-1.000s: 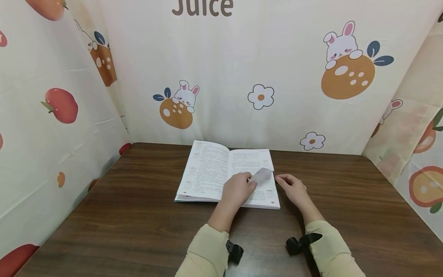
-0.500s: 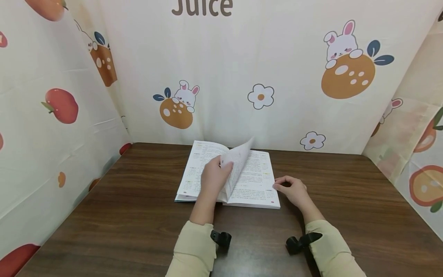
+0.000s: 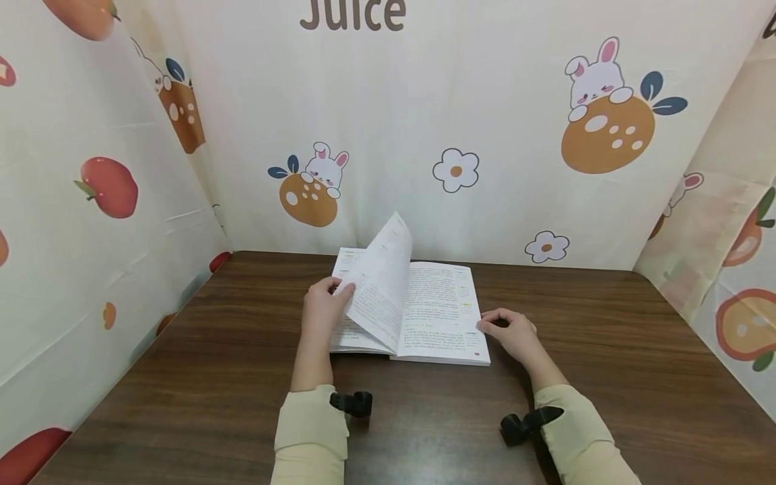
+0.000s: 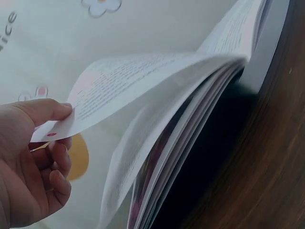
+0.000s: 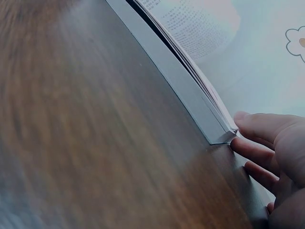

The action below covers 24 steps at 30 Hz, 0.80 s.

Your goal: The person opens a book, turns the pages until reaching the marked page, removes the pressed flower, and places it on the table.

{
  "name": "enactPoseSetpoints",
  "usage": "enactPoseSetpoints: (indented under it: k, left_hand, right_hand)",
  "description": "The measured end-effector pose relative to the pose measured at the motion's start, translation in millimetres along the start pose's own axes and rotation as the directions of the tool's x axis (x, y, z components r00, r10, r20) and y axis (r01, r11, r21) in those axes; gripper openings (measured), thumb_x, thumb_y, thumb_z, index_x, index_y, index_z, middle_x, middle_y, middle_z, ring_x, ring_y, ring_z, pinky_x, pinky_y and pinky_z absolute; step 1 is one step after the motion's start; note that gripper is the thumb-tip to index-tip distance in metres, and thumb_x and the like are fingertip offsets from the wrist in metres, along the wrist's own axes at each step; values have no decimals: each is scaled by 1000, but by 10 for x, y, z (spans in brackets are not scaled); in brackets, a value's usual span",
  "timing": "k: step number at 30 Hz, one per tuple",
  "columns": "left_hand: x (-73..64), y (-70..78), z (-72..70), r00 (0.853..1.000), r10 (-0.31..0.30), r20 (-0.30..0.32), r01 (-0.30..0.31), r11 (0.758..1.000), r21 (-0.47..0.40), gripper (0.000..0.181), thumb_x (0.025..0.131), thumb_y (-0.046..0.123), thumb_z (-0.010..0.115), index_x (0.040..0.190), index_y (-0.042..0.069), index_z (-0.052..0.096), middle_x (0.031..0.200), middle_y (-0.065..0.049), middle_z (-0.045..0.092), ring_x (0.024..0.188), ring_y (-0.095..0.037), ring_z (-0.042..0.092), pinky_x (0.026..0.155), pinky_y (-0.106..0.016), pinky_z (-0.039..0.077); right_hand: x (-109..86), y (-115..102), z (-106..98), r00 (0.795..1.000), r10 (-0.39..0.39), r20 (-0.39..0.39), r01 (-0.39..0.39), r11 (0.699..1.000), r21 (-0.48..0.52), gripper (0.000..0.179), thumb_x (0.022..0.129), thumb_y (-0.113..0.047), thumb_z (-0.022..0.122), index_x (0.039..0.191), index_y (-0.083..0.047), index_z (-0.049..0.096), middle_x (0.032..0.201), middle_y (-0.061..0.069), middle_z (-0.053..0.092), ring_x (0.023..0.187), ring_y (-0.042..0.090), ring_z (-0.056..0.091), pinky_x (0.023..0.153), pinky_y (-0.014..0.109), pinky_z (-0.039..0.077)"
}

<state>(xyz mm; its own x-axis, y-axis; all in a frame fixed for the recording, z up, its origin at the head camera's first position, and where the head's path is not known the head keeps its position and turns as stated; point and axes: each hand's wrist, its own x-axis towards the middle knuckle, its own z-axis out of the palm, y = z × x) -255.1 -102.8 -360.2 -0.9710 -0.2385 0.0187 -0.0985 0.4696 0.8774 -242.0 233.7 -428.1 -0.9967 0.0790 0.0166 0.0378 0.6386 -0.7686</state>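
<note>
An open book with printed pages lies near the back of the table. My left hand pinches the outer corner of one lifted page between thumb and fingers. That page curves up and over the left half of the book, as the left wrist view shows, with the thumb on its printed face. At the right edge of the book my right hand holds the side of the page stack with thumb and forefinger, its thumb at the top edge. The pages beneath the raised one are partly hidden.
The brown wooden table spreads around the book. A white curtain with fruit, rabbit and flower prints stands right behind it and along both sides. A black strap mount sits on each sleeve.
My left hand has carried the page from the right side of the book across to the left. The right hand has shifted slightly left to the book's edge and then stayed there.
</note>
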Motion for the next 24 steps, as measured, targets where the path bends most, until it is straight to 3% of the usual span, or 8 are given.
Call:
enactPoseSetpoints:
  k: [5,15,20,24]
  left_hand:
    - [42,-96,-66,999,-39,-2,39,999,-2,33,87,28,62,109,4,63,96,-11,54,89,-24,46,74,-34,36]
    - [47,-259,-107,995,-97,13,97,995,-9,31,89,28,60,109,4,62,96,-11,53,88,-24,46,73,-34,36]
    - [75,-348,-136,993,-114,20,114,993,20,30,90,30,59,105,5,63,98,-11,54,90,-25,47,76,-36,36]
    - [72,-390,-184,986,-154,60,149,986,75,32,91,30,57,106,3,62,104,-14,55,93,-28,46,79,-39,37]
  right_hand:
    - [-5,-11,-6,1000,2,-1,-2,1000,-1,24,84,-30,67,91,-8,66,117,15,60,118,38,36,95,58,14]
    - [-5,2,6,1000,4,-3,-4,1000,5,25,83,-32,67,90,-8,65,118,14,60,117,37,37,95,58,15]
    - [-1,6,7,1000,-2,-7,2,1000,4,25,83,-31,67,90,-8,66,117,14,61,118,37,37,96,58,14]
    - [-1,5,5,1000,-3,-7,3,1000,6,25,83,-31,67,90,-7,66,117,14,61,118,37,37,96,58,14]
